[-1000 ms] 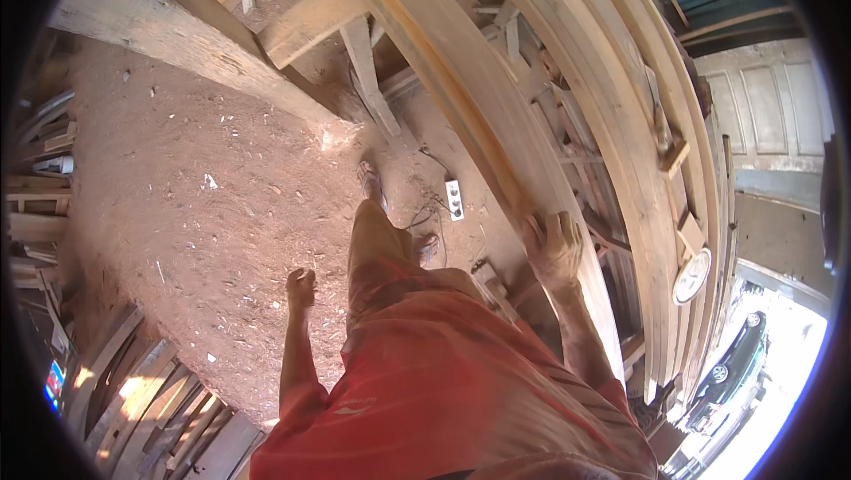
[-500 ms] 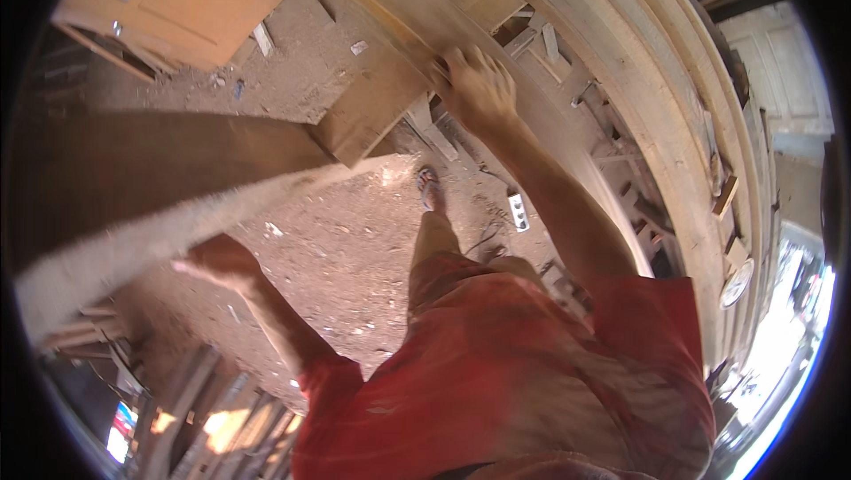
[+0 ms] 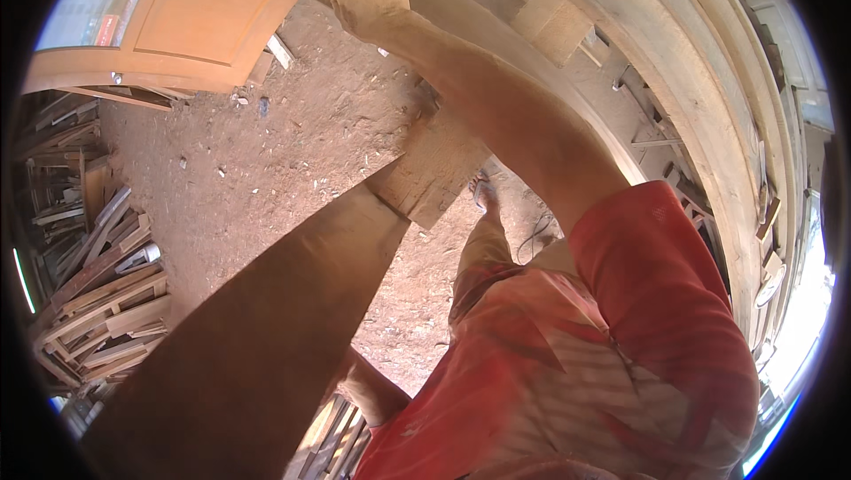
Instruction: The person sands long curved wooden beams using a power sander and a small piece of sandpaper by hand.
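A long wooden board [image 3: 461, 15] runs across the top of the view. Near its far left end my right hand [image 3: 370, 0] is closed, its fingers curled over the board's edge. Below it a wide, dark plank [image 3: 257, 303] stretches from the lower left toward the middle, close to the camera. A lighter, rough block-like section [image 3: 434, 170] adjoins the plank's far end; whether it is one piece with it I cannot tell. My left hand [image 3: 353, 381] is mostly hidden behind the plank's near edge, with only the wrist area and forearm showing.
An orange-brown wooden panel [image 3: 199, 15] with glass stands at the far left. Scrap wood [image 3: 111, 312] is piled along the left. Long curved-looking planks [image 3: 700, 81] line the right side. Chips litter the dirt floor [image 3: 292, 143]; a cable [image 3: 534, 236] lies near my foot.
My right hand has moved up and left along the long board and now curls over its edge. The dark plank has swung downward in view, and my left hand has gone behind it.
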{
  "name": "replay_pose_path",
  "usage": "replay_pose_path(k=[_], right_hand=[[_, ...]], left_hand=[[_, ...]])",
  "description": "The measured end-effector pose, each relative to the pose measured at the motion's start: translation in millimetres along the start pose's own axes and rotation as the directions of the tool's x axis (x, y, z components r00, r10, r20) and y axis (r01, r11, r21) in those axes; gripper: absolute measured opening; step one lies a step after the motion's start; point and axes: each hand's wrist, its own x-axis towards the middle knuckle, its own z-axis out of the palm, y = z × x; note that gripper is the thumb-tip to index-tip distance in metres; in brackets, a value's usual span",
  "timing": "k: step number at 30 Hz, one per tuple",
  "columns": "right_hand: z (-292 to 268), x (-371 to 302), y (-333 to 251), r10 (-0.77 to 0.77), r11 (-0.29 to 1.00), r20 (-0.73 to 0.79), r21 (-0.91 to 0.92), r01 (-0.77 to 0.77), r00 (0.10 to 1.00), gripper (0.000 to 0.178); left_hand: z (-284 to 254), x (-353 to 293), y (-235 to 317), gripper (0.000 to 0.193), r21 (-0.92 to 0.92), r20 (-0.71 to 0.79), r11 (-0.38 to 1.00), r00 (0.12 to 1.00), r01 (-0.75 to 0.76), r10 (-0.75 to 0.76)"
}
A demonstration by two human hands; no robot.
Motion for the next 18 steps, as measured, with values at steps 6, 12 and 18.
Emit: replay_pose_path(k=[6,12,18], right_hand=[[-67.6,-156.2,26.7,0.089,0.992,0.063,0.085,-0.094,0.994,0.029],[-33.1,-60.9,-0.1,0.081,0.997,0.067,-0.010,-0.080,0.994,0.035],[-9.1,-3.7,-26.9,0.107,0.992,0.137,0.050,-0.114,0.985,0.031]], left_hand=[[-18.4,1.9,7.2,0.089,0.176,-0.059,0.983,0.996,-0.058,0.069],[-25.1,20.7,-0.6,0.088,0.256,-0.060,0.964,0.994,-0.076,0.094],[-30.1,27.9,0.1,0.087,0.307,-0.060,0.947,0.991,-0.099,0.123]])
